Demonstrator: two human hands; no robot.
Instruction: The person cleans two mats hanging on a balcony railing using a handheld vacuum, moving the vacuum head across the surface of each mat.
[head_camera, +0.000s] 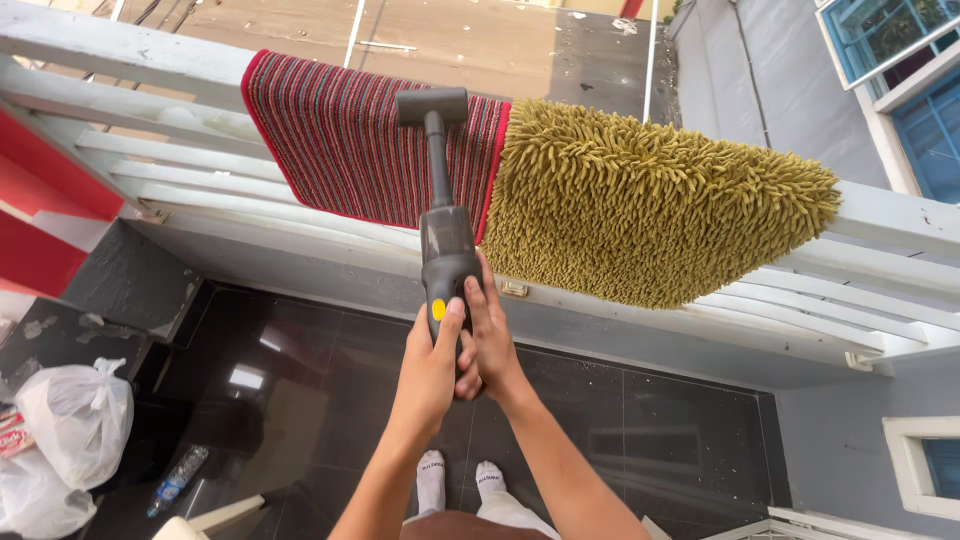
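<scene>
A dark grey handheld vacuum (444, 230) with a wide brush nozzle points away from me. My left hand (432, 365) grips its handle, thumb on a yellow button. My right hand (493, 335) wraps the same handle from the right side. The nozzle head rests against a red striped mat (340, 140) draped over a white railing (180, 170). Just to the right hangs a shaggy mustard-yellow mat (650, 200) over the same railing.
Dark glossy floor tiles (650, 430) lie below, with my white socks (460, 480) near the bottom. White plastic bags (70, 420) and a plastic bottle (178, 480) sit at the lower left. A grey wall with a window (930, 465) stands at right.
</scene>
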